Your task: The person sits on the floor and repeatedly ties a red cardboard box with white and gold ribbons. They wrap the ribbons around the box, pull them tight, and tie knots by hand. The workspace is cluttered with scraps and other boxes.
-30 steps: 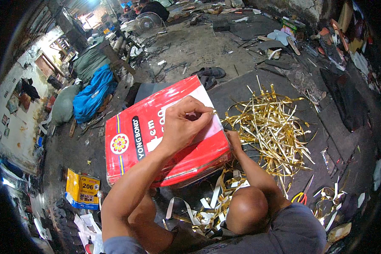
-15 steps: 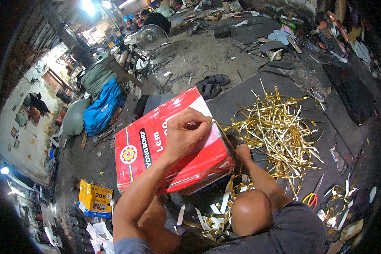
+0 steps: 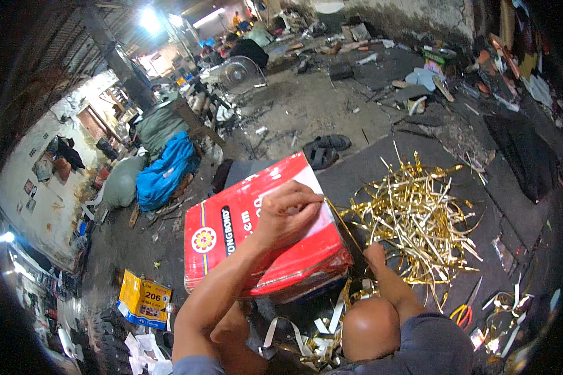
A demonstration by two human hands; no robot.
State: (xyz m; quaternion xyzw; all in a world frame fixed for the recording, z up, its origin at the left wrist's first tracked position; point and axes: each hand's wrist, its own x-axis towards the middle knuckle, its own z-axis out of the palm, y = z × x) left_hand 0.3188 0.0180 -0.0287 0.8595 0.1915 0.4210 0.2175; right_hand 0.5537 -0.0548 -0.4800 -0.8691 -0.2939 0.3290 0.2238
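Strip (image 3: 343, 225): 1 gold | left hand (image 3: 289, 211): pinching, over box (image 3: 297, 255) | right hand (image 3: 374, 255): gripping

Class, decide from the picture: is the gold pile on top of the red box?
No, the gold pile lies to the right of the red box, beside it rather than on it.

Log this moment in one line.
left hand: pinching gold strip at red box; right hand: beside box, near strip; gold strip pile: right of box
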